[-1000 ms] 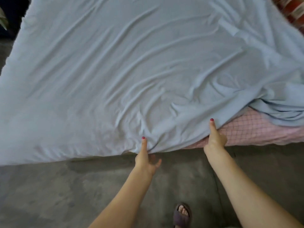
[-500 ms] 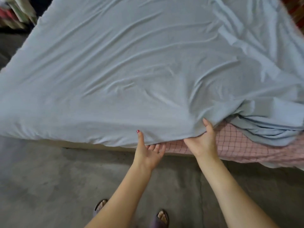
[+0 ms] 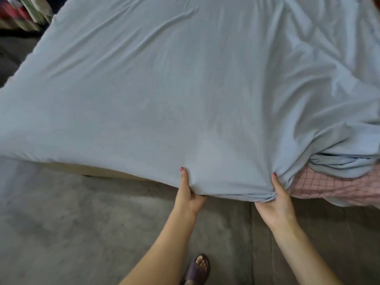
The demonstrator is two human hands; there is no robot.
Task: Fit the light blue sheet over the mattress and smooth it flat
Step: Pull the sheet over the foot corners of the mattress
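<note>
The light blue sheet [image 3: 174, 89] covers most of the mattress, lying fairly smooth in the middle and bunched into folds at the right. My left hand [image 3: 188, 192] grips the sheet's near edge, thumb on top and fingers hidden under the cloth. About a forearm's width to the right, my right hand [image 3: 277, 197] holds a gathered bunch of the same edge. Right of that hand the pink checked mattress cover [image 3: 333, 186] lies bare. A strip of the beige mattress side [image 3: 98, 171] shows under the lifted edge at the left.
Grey concrete floor [image 3: 82, 223] runs along the near side of the bed. My foot in a dark purple sandal [image 3: 198, 268] stands between my arms. Stacked coloured items [image 3: 22, 15] sit past the bed's far left corner.
Both hands have taken a fuller grip on the sheet's near edge and drawn it toward me. The middle of the sheet has far fewer wrinkles than before.
</note>
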